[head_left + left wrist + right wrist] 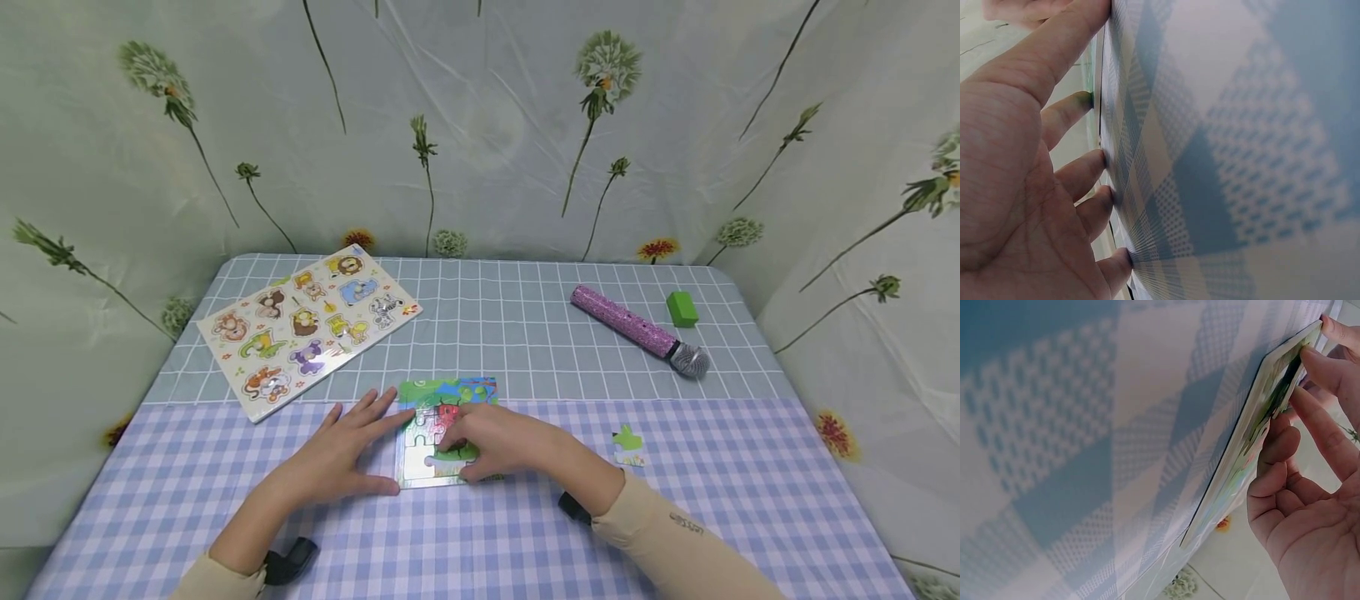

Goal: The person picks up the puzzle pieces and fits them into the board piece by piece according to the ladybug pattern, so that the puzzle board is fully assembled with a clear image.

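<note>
A small jigsaw puzzle (416, 450) lies on the checked cloth in the middle, its frame partly filled with picture pieces and its left part bare white with outlines. My left hand (341, 454) is spread flat beside it, index fingertip over its left edge and thumb at the lower left corner. Bent over the lower right part, my right hand (498, 437) has thumb and index finger around a green puzzle piece (457, 455) at the board, the other fingers curled. In the right wrist view the puzzle board (1235, 450) shows edge-on under these fingertips. One loose puzzle piece (628, 444) lies to the right.
An animal puzzle board (311, 329) lies at the back left. Toward the back right are a glittery pink microphone (637, 329) and a green block (682, 309). A flower-printed curtain (495, 125) hangs behind and beside the table.
</note>
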Motion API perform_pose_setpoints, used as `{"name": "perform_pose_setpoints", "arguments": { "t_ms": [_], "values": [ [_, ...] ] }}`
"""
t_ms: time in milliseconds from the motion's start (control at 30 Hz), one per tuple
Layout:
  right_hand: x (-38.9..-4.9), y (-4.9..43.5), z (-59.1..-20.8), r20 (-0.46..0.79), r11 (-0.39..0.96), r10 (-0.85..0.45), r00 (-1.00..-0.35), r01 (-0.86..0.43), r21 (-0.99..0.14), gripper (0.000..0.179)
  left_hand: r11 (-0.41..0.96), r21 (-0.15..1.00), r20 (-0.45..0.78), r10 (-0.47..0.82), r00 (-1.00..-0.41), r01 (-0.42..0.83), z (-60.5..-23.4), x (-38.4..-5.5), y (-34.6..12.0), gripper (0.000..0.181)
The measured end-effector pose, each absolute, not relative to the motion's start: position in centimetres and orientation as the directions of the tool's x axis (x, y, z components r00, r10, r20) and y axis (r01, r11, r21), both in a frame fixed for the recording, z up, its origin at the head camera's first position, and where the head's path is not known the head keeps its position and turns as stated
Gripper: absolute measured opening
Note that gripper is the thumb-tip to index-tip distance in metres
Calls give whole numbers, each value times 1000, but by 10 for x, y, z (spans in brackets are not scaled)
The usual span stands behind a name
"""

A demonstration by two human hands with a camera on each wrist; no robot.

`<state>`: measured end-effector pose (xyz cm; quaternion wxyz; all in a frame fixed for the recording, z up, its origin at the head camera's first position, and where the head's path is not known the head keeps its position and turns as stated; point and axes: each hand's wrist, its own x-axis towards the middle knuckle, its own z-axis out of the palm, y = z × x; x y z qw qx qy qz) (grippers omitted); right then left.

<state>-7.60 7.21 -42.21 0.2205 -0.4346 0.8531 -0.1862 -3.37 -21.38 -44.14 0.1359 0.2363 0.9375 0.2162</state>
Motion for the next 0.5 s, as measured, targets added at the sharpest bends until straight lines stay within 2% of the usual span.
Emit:
{"name": "perform_pose_setpoints", "arguments": {
  "t_ms": [500],
  "values": [
    [-76, 73, -420, -201, 526, -841, -502, -674, -518, 37, 796, 465, -145, 501, -853, 388, -441, -33, -213, 97]
  ]
}}
